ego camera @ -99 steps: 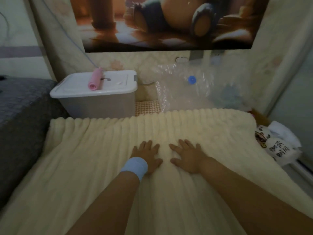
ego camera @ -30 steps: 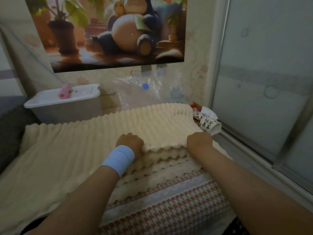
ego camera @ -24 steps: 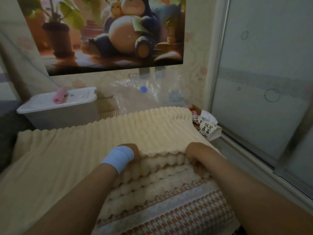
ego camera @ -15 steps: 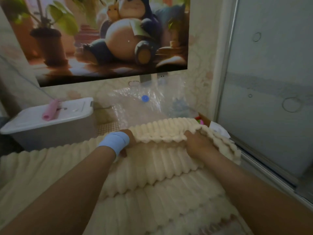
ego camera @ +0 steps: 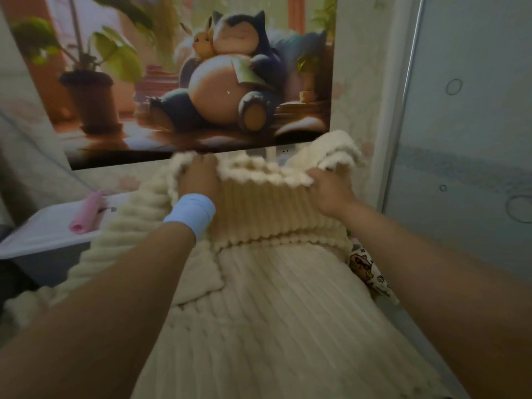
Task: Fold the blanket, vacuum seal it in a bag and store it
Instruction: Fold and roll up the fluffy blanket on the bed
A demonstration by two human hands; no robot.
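The cream ribbed blanket (ego camera: 273, 312) fills the lower half of the view. Both my hands hold its edge lifted high in front of the wall poster. My left hand (ego camera: 200, 177), with a light blue wristband, grips the bunched edge on the left. My right hand (ego camera: 331, 191) grips the edge on the right, where a loose corner of the blanket flops upward. The lifted part hangs as a fold over the rest of the blanket. The vacuum bag is hidden behind the raised blanket.
A white lidded storage box (ego camera: 46, 234) with a pink roll (ego camera: 86, 211) on its lid stands at the left. A large cartoon poster (ego camera: 187, 76) hangs on the wall ahead. A glass sliding door (ego camera: 466, 139) runs along the right, with a printed white packet (ego camera: 368, 269) at its foot.
Both hands gripped the blanket's near edge and have carried it up and away from me, folding it over. My view has tilted upward, and the raised blanket now covers the clear bag.
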